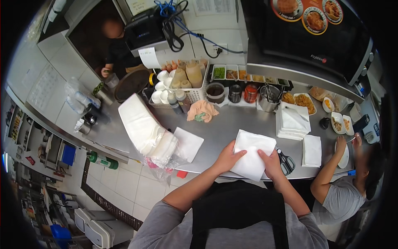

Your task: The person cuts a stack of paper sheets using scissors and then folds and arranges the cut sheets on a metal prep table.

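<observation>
Between my two hands I hold a white paper napkin (253,140), or a thin stack of them, just above the counter's front edge. My left hand (231,157) grips its left side with the thumb on top. My right hand (270,162) grips the right side the same way. Black-handled scissors (286,162) lie just right of my right hand. A pack of white napkins (141,121) in torn clear plastic lies to the left, with a loose napkin (189,143) beside it. On the right are a tall napkin stack (292,119) and a smaller one (311,151).
On the steel counter (217,137) lies a crumpled peach cloth (202,111). Behind it stand a white basket (197,93) of squeeze bottles, a dark sauce tub (215,92) and a steel pot (269,98). A co-worker (340,193) works close at right; another person (119,53) stands beyond an opening.
</observation>
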`<action>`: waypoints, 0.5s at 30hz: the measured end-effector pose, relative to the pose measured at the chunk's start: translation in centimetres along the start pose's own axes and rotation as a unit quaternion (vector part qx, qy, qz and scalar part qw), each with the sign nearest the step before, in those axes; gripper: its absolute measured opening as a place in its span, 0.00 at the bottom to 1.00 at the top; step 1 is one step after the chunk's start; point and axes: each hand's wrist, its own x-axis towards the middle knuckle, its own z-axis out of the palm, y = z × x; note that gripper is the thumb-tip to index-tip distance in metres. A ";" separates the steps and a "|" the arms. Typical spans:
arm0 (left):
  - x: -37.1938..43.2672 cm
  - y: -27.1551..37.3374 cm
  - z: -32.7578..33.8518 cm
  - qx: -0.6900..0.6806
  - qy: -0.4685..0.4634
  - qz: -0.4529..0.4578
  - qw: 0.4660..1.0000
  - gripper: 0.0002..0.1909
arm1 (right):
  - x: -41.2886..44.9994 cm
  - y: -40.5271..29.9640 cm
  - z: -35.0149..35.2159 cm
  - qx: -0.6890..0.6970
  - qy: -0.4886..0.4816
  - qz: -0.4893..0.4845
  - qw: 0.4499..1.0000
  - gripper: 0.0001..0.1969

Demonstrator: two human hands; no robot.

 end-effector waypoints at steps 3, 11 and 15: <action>0.3 2.6 0.9 -0.004 0.003 0.060 0.998 0.23 | -0.5 -2.0 -0.9 0.027 -0.040 0.007 0.999 0.23; 2.6 -1.7 0.7 -0.054 0.018 -0.114 0.992 0.19 | 1.3 1.5 -3.7 -0.205 -0.077 0.030 0.975 0.21; 2.4 -2.8 1.2 -0.079 0.028 -0.108 0.991 0.18 | 2.2 2.5 -3.9 -0.308 -0.077 0.013 0.948 0.20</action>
